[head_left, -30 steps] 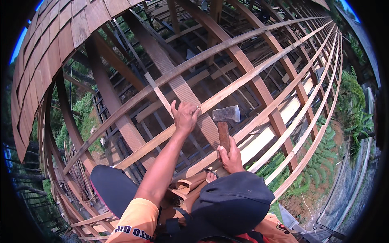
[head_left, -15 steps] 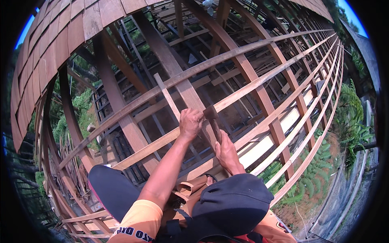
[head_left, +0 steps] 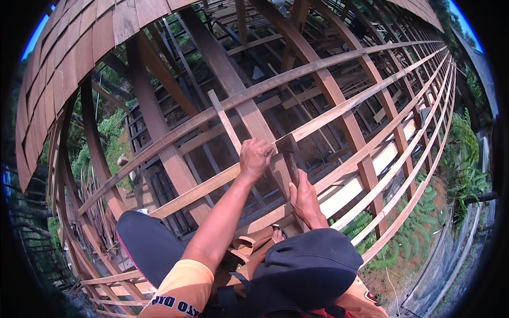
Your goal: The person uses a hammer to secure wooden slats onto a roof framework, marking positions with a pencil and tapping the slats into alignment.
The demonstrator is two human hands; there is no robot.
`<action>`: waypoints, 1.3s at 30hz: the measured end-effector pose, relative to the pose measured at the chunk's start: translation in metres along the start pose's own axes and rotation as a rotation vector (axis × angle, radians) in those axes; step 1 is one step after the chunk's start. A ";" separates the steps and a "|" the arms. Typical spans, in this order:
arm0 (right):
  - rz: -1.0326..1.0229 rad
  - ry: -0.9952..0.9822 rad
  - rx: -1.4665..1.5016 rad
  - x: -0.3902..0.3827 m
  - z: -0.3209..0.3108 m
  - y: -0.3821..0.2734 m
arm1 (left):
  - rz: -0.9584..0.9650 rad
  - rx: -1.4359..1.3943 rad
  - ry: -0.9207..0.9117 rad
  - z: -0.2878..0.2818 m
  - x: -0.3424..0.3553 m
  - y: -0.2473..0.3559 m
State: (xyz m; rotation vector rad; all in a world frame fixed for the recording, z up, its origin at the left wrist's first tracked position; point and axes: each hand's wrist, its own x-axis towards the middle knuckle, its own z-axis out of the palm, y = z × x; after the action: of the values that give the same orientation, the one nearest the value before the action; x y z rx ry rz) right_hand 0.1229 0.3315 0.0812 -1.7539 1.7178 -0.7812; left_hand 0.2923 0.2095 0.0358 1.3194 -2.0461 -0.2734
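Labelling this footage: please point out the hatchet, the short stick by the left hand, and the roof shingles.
Hatchet point(head_left: 291, 163), head view: on its handle, below the blade.
Short stick point(head_left: 225, 122), head view: midway along its length.
Roof shingles point(head_left: 79, 58), head view: middle of the left patch.

Left sleeve point(head_left: 192, 275), orange: one row of bold dark block capitals point(head_left: 175, 305), pale-edged, set at a slant near the bottom of the head view; fabric curve cuts into the row, so only part shows. Right sleeve point(head_left: 347, 302), same orange: small dark emblem point(head_left: 371, 298) with red and pale bits, close to the lower edge; too small to make out any wording on it.
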 end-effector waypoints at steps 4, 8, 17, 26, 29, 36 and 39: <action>-0.157 0.254 0.240 -0.015 -0.005 -0.024 | -0.034 0.011 -0.020 -0.007 -0.009 -0.003; -0.246 0.329 0.176 -0.014 0.004 -0.008 | -0.017 -0.018 0.016 -0.003 -0.009 0.000; 0.046 -0.031 0.188 -0.011 0.005 -0.016 | -0.041 -0.018 -0.089 -0.012 -0.011 -0.008; -0.145 0.086 0.096 -0.003 0.009 -0.011 | -0.961 -0.307 0.094 -0.049 -0.016 -0.076; -0.036 0.211 0.144 0.000 -0.033 -0.043 | -0.984 -0.641 -0.017 -0.069 0.000 -0.050; -0.166 0.470 0.688 -0.006 0.001 -0.045 | -0.740 0.090 0.166 -0.088 -0.108 -0.048; 0.106 -0.008 -0.008 -0.011 0.041 -0.010 | -0.608 0.130 0.151 -0.093 -0.121 -0.054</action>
State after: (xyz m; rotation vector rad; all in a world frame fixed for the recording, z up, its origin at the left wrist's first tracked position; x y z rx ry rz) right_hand 0.1602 0.3427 0.0609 -1.6541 1.7955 -0.7212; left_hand 0.4220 0.3059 0.0258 1.9622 -1.5169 -0.2982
